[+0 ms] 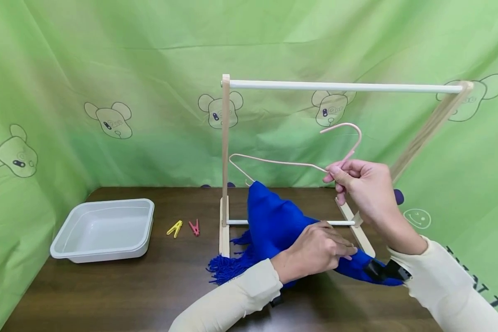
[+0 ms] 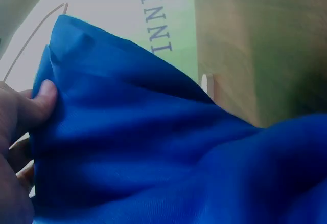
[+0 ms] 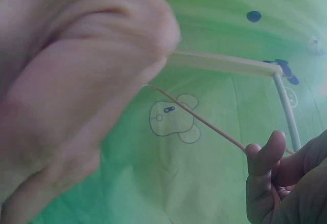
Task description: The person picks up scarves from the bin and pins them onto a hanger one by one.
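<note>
While the right hand (image 1: 366, 188) pinches the hanger (image 1: 274, 161), the left hand (image 1: 315, 246) grips the scarf (image 1: 274, 226) over the bench (image 1: 108, 295); draping appears partly done; the hanger is not yet on the top rail (image 1: 344, 86).

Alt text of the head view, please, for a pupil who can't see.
A person's right hand holds a pink hanger below its hook while the left hand grips blue fringed cloth. On the table are a rack, a white tub and two clothespins.
</note>
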The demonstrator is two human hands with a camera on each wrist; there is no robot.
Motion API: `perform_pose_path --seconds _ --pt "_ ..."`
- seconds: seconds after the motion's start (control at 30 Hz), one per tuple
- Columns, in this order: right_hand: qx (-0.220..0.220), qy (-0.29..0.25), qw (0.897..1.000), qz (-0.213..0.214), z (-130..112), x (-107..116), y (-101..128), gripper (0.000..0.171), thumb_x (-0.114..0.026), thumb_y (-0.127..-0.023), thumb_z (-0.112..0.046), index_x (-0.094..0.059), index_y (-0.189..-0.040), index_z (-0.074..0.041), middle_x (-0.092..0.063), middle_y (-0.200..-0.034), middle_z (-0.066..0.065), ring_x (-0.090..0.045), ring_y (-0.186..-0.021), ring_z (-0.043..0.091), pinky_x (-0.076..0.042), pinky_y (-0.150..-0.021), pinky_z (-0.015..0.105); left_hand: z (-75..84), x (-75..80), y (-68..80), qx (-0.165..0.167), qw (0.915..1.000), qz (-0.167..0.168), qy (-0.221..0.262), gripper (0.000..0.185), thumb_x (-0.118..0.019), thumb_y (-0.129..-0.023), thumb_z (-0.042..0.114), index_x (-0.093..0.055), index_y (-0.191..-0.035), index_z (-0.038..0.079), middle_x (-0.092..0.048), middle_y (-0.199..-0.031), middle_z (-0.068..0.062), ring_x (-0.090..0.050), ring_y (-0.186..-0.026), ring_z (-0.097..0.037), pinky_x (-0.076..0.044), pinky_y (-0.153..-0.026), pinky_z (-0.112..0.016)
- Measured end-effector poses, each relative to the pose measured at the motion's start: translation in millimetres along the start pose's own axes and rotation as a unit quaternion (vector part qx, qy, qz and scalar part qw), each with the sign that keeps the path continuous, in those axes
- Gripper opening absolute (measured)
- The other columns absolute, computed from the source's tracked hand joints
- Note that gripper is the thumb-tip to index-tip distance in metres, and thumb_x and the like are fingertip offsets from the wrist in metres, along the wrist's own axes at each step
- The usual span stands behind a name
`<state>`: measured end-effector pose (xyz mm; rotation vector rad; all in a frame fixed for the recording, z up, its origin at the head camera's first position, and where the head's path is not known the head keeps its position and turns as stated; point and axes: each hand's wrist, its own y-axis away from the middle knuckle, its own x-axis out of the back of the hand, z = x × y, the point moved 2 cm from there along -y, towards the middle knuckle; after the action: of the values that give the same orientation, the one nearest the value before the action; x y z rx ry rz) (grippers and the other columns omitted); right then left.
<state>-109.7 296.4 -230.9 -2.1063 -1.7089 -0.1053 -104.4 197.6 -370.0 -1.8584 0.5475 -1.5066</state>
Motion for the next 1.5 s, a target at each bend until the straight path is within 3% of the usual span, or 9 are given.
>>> perform_pose_path --seconds 0.17,0.43,0.67,0.87,1.0,1.17,1.23,1.33,1.5 --pt "-0.003 -0.004 1.000 -0.001 2.2 -0.9 3.8 0.015 -0.070 -0.096 -0.012 -0.073 -0.083 -0.006 -0.074 -0.069 -0.003 -0.056 -0.041 0.011 -0.050 -0.040 0.025 1.4 -1.4 -4.2 0.025 0.9986 0.024 0.040 0.028 -0.077 -0.073 0.010 -0.083 -0.089 0.033 -0.074 -0.081 0.027 -0.067 -0.075 0.010 -0.046 -0.085 -0.011" --pt "-0.012 0.010 1.000 -0.011 2.6 -10.6 11.3 0.017 -0.071 -0.096 -0.016 -0.073 -0.085 -0.004 -0.074 -0.069 -0.005 -0.057 -0.040 0.014 -0.050 -0.040 0.027 1.8 -2.2 -20.4 0.069 0.9935 0.087 0.027 0.012 -0.083 -0.079 0.022 -0.081 -0.074 0.033 -0.070 -0.065 0.022 -0.060 -0.061 0.008 -0.045 -0.077 -0.008" --pt "-0.016 0.050 0.998 -0.035 -0.8 -18.1 19.2 0.023 -0.069 -0.098 -0.022 -0.072 -0.093 0.001 -0.075 -0.072 -0.007 -0.059 -0.044 0.015 -0.050 -0.043 0.025 0.6 -5.6 -36.0 0.172 0.9832 0.050 0.037 0.031 -0.081 -0.078 0.017 -0.060 -0.055 0.020 -0.051 -0.054 0.011 -0.054 -0.058 -0.001 -0.031 -0.048 -0.008" --pt "-0.009 0.056 0.997 -0.049 -6.6 -20.9 23.9 0.028 -0.069 -0.098 -0.025 -0.072 -0.097 0.003 -0.075 -0.073 -0.004 -0.060 -0.045 0.019 -0.052 -0.046 0.026 -0.9 -7.3 -48.1 0.205 0.9667 0.071 0.135 0.029 -0.077 -0.083 0.012 -0.054 -0.064 0.013 -0.054 -0.062 0.005 -0.056 -0.069 -0.006 -0.036 -0.062 -0.008" --pt "-0.007 0.054 0.998 -0.039 -7.1 -18.9 23.8 0.029 -0.069 -0.098 -0.025 -0.072 -0.098 0.004 -0.076 -0.075 -0.004 -0.060 -0.044 0.019 -0.054 -0.048 0.027 -1.3 -13.2 -50.7 0.208 0.9646 0.021 0.161 0.025 -0.073 -0.086 0.011 -0.057 -0.067 0.013 -0.051 -0.064 0.008 -0.050 -0.074 -0.002 -0.035 -0.073 -0.006" --pt "-0.024 0.038 0.999 -0.029 0.9 -14.9 21.9 0.025 -0.071 -0.097 -0.025 -0.073 -0.097 0.000 -0.076 -0.075 -0.005 -0.059 -0.044 0.016 -0.052 -0.046 0.026 0.9 -18.3 -44.5 0.201 0.9611 -0.087 0.169 0.015 -0.076 -0.090 0.019 -0.070 -0.076 0.018 -0.053 -0.059 0.015 -0.046 -0.064 0.004 -0.034 -0.062 -0.006" --pt "-0.030 0.013 0.999 -0.024 5.2 -12.3 20.3 0.021 -0.071 -0.096 -0.022 -0.073 -0.092 -0.002 -0.076 -0.074 -0.004 -0.057 -0.043 0.015 -0.051 -0.045 0.026 0.9 -13.3 -40.7 0.193 0.9595 -0.107 0.175 0.008 -0.076 -0.088 0.014 -0.073 -0.082 0.020 -0.051 -0.058 0.014 -0.042 -0.059 0.005 -0.031 -0.054 -0.006" --pt "-0.035 -0.042 0.998 -0.015 9.1 -5.9 17.4 0.015 -0.073 -0.095 -0.015 -0.074 -0.086 -0.003 -0.076 -0.073 -0.001 -0.056 -0.041 0.013 -0.049 -0.041 0.025 -2.5 2.8 -30.1 0.198 0.9602 -0.061 0.187 0.025 -0.072 -0.078 -0.001 -0.079 -0.092 0.018 -0.059 -0.064 0.011 -0.048 -0.062 0.004 -0.032 -0.056 -0.004" --pt "-0.013 -0.088 0.996 0.003 8.6 11.5 12.7 0.010 -0.073 -0.093 -0.008 -0.076 -0.084 -0.004 -0.075 -0.072 0.001 -0.056 -0.041 0.012 -0.047 -0.039 0.023 -17.5 28.1 6.2 0.227 0.9365 0.147 0.224 0.042 -0.059 -0.076 -0.018 -0.080 -0.100 0.008 -0.078 -0.089 0.000 -0.072 -0.084 -0.006 -0.050 -0.079 -0.005"
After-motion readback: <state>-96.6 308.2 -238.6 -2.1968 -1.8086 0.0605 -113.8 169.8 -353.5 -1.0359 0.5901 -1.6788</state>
